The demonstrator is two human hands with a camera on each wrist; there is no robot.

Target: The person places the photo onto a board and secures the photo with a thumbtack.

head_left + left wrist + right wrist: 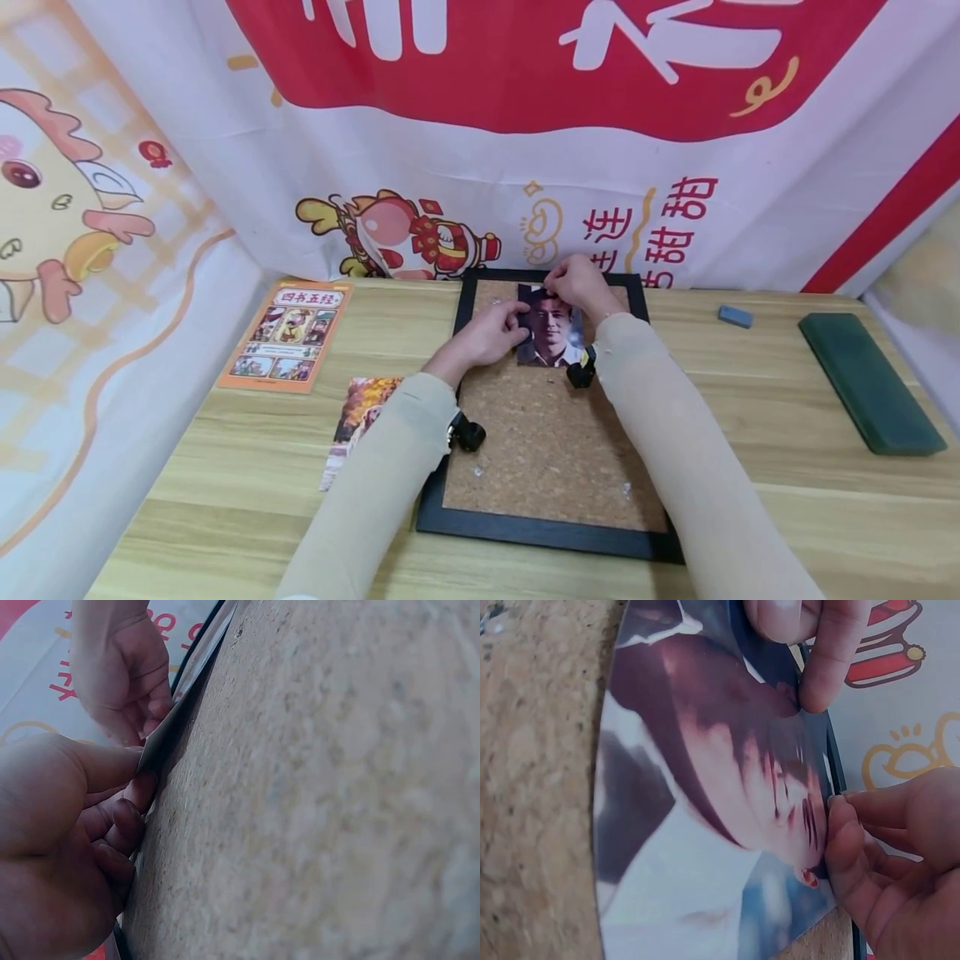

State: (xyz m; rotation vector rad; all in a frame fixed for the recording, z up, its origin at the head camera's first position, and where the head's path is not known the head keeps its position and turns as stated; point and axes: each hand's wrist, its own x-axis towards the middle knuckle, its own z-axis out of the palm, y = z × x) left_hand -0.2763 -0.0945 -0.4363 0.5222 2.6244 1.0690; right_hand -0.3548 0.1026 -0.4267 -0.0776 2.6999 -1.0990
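We see the left hand [491, 333] pinch the left edge of one portrait photo [550, 327] between thumb and fingers, while the right hand [581, 287] pinches at its top edge; whether a pin sits between those fingertips we cannot tell. The photo lies over the upper part of one black-framed corkboard [547, 442], its left edge lifted off the cork. We count two clear bits [478, 472] on the lower cork, one orange booklet [288, 337], one blue block [736, 316] and one green slab [872, 383]. The left sleeve [382, 467] partly hides one autumn photo [354, 425]; a wrist camera [581, 373] covers the portrait's lower right corner.
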